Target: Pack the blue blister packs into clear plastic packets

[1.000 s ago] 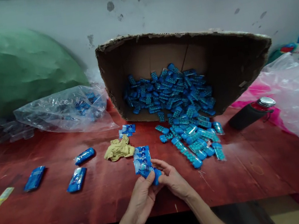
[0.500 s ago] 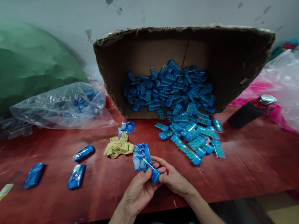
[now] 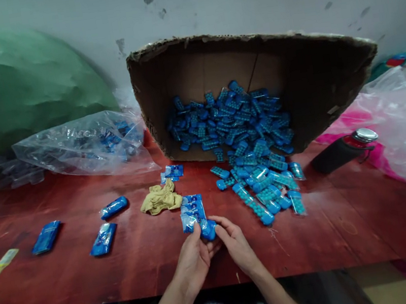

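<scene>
My left hand (image 3: 194, 256) is closed on a small blue-wrapped tube (image 3: 209, 230), its thumb on the near side. My right hand (image 3: 237, 243) pinches the tube's right end with thumb and fingers. Just behind the tube, overlapping blue-and-white printed sachets (image 3: 192, 207) lie on the table. Three finished-looking blue packets lie to the left: one rounded packet (image 3: 113, 207), one flatter packet (image 3: 103, 239) and another packet (image 3: 46, 237). Right of my hands is a heap of clear tubes (image 3: 257, 184) with blue ends and turquoise beads inside.
A cardboard box (image 3: 323, 86) lies tipped toward me, spilling tubes onto the red table (image 3: 137, 273). A yellow cloth (image 3: 159, 198) sits near the sachets. A black bottle (image 3: 336, 154) leans at right. A clear plastic bag (image 3: 56, 149) and a green sack (image 3: 22, 83) stand at left.
The tube has turned from pointing down toward me to lying more level, and shifted slightly up toward the sachets. Both hands have moved with it.
</scene>
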`<state>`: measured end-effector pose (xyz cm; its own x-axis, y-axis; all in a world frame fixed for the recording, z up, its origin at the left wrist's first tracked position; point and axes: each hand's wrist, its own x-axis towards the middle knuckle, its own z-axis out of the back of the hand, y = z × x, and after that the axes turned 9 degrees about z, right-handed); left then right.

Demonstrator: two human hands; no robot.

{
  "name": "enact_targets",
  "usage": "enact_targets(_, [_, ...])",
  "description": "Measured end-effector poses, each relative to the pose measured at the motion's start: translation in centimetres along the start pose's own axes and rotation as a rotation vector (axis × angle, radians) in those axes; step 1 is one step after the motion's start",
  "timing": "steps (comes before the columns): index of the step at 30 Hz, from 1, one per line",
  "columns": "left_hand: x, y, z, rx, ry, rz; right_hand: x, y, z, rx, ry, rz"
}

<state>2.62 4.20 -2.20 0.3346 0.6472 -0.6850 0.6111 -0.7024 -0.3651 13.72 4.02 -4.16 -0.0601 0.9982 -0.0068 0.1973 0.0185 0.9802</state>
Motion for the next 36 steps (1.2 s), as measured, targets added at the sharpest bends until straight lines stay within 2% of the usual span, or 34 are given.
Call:
enact_targets(2, [-0.2, 0.0, 0.1, 0.033, -0.018, -0.021, 0.0, 0.3, -0.2, -0.002, 0.008, 0.011])
enact_targets(6, [-0.5, 0.1, 0.5, 0.187, -0.128, -0.182, -0.2, 0.7, -0.5, 0.032, -0.011, 0.017])
enact_targets(10, [-0.5, -0.8, 0.8, 0.307, -0.212, -0.306, -0.2, 0.9, -0.4, 0.104, -0.04, -0.025])
enact_targets(15, [-0.2, -2.1, 1.2, 0.357, -0.228, -0.371, -0.1, 0.5, -0.3, 0.153, -0.001, -0.097])
enact_targets(20, [0.1, -2.1, 1.7, 0.406, -0.228, -0.361, -0.4, -0.2, -0.8, 0.252, -0.008, -0.183])
enact_targets(25, [0.5, -2.2, 2.0, 0.387, -0.248, -0.411, -0.7, -0.2, -1.2, 0.282, -0.042, -0.203])
enact_targets(28, [0.4, -2.2, 1.7, 0.306, -0.212, -0.394, -0.6, -0.1, -1.5, 0.297, -0.058, -0.205])
enact_targets(33, [-0.1, -2.0, 1.3, 0.239, -0.075, -0.192, -0.6, 0.1, -1.5, 0.222, -0.097, -0.162])
enact_targets(36, [-0.3, -2.1, 1.4, 0.246, -0.035, -0.133, -0.6, 0.1, -1.3, 0.213, -0.096, -0.149])
